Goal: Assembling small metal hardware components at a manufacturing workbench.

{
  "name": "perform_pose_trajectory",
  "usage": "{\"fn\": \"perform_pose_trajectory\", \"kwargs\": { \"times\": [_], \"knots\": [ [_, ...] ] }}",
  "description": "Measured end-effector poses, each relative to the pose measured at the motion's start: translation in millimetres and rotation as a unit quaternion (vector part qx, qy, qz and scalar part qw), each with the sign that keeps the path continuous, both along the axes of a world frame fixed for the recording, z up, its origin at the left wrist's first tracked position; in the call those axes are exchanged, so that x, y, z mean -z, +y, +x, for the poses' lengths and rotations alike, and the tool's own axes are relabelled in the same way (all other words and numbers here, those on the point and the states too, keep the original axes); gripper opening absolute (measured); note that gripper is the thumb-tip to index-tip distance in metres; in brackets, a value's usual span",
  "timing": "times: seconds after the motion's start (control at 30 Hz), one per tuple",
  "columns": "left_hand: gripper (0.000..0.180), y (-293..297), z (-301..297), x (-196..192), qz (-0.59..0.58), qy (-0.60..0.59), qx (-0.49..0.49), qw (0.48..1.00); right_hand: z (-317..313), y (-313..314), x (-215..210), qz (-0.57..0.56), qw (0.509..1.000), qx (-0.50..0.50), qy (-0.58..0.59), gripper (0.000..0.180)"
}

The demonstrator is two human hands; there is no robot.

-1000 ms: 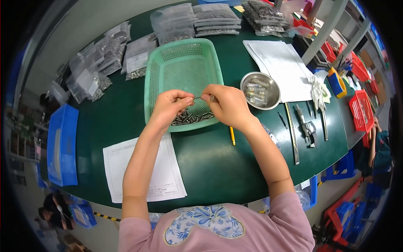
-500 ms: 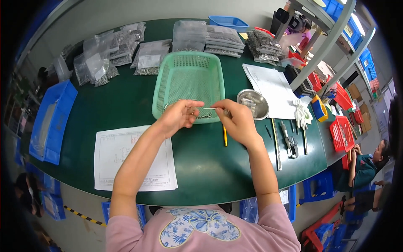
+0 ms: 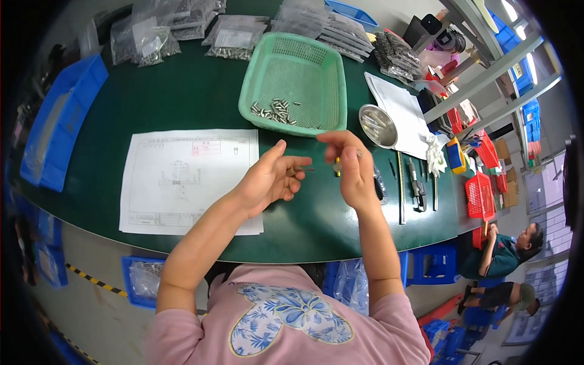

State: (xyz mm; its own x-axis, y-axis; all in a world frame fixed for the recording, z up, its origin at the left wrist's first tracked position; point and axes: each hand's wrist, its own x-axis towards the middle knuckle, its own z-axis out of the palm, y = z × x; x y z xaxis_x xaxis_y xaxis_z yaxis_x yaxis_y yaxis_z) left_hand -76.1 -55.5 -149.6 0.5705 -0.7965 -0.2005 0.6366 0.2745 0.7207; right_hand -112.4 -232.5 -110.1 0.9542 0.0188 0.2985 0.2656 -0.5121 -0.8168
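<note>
White printed drawing sheet (image 3: 182, 176) lies toward the dark green table's (image 3: 182, 97) left front edge. My left hand (image 3: 271, 177) pinches a small dark metal pin (image 3: 304, 169) above the table's middle; my right hand (image 3: 353, 167) hovers beside it, fingers curled, grip unclear. Green plastic mesh basket (image 3: 316, 67) of pins sits behind.

We cannot tell what the small dark part (image 3: 304, 169) at our left fingers (image 3: 291, 176) is (too tiny), and our right hand (image 3: 353, 170) hides most of the yellow pencil (image 3: 336, 166).
</note>
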Motion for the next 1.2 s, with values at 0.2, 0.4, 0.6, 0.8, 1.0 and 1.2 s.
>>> {"fn": "perform_pose_trajectory", "kwargs": {
  "times": [0.2,0.4,0.6,0.8,1.0,1.2],
  "knots": [
    [0.075,-0.5,-20.4,0.3,-0.068,0.053,0.022,0.996,-6.0,16.7,23.4,0.048,0.98,-0.064,-0.183,0.063],
    [0.078,-7.8,-23.0,-1.0,-0.044,0.024,0.037,0.998,-8.4,15.6,31.0,0.058,0.984,-0.078,-0.147,0.068],
    [0.078,-12.7,-24.6,-2.5,0.007,-0.08,0.041,0.996,-3.2,18.0,42.9,0.023,0.985,-0.116,-0.126,0.061],
    [0.072,-24.0,-25.5,3.5,0.074,-0.129,-0.024,0.989,-11.4,16.3,60.1,0.097,0.987,-0.113,-0.059,0.058],
    [0.073,-22.7,-30.3,1.7,0.083,-0.165,-0.02,0.983,-11.7,8.8,71.8,-0.055,0.989,-0.089,-0.106,0.062],
    [0.074,0.8,-42.7,-9.8,0.074,-0.069,-0.042,0.994,-14.6,-31.3,57.2,0.183,0.965,-0.066,0.178,0.045]
  ]
}}
